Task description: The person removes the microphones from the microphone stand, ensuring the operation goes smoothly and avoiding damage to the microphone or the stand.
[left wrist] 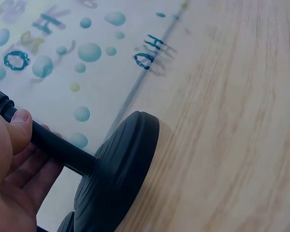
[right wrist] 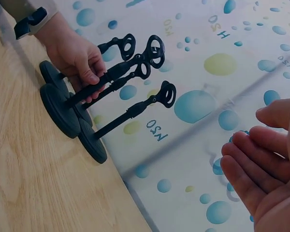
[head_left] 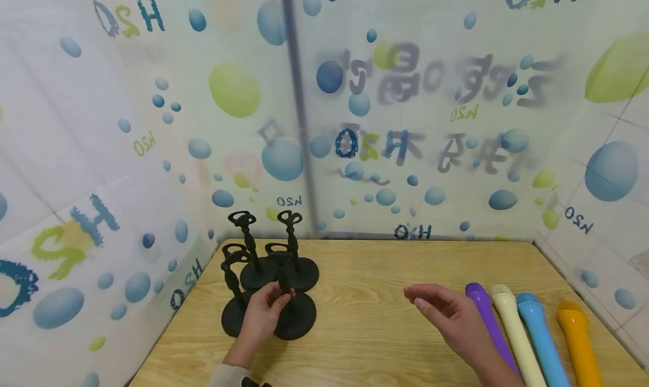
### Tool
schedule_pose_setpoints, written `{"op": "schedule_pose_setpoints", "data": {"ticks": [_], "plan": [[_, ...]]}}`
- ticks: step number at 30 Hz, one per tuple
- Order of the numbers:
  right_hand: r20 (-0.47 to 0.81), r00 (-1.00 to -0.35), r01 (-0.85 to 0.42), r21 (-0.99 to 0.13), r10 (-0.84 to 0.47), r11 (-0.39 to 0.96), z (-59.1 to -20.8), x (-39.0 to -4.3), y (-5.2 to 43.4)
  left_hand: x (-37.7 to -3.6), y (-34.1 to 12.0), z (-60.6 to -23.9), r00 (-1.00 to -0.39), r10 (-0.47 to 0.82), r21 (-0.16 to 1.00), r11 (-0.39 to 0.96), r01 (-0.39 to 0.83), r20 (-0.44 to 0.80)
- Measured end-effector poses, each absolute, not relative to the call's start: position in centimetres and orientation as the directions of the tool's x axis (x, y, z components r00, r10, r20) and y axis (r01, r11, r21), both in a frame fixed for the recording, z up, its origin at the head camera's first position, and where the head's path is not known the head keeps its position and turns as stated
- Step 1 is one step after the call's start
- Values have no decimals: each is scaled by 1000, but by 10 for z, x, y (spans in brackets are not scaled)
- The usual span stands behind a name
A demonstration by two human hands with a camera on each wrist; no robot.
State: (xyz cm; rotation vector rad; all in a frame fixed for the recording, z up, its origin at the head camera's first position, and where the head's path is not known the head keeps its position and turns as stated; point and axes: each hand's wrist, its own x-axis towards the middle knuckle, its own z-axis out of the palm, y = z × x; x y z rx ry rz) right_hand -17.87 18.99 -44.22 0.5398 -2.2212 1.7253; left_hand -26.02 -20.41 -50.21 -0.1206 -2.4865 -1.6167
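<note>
In the head view, my left hand [head_left: 263,314] grips the stem of a black microphone stand [head_left: 299,319], the front right one of a small cluster. Its round base appears large in the left wrist view, where my thumb and fingers close round the upright stem [left wrist: 63,150]. Around it are a front left stand [head_left: 233,317], a back left stand [head_left: 257,273] and a back right stand [head_left: 307,273], each with a ring-shaped clip on top. My right hand [head_left: 458,322] hovers over the table with fingers loosely bent and nothing in them, left of a purple microphone [head_left: 489,319].
Beside the purple one, a cream microphone [head_left: 516,330], a blue microphone [head_left: 542,336] and an orange microphone [head_left: 578,336] lie along the right side of the wooden table [head_left: 375,319]. Curtain-like walls [head_left: 431,218] printed with bubbles enclose its back and sides.
</note>
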Motion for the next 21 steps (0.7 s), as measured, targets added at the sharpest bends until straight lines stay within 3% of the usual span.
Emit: {"op": "schedule_pose_setpoints", "data": {"ticks": [13, 21], "plan": [[387, -918, -397, -890, -87, 225, -447, -176, 192, -259, -211, -496, -987, -26, 877, 462, 130, 160], [347, -934, -356, -901, -83, 247, -450, -175, 196, -244, -225, -495, -993, -47, 823, 565, 63, 108]]}}
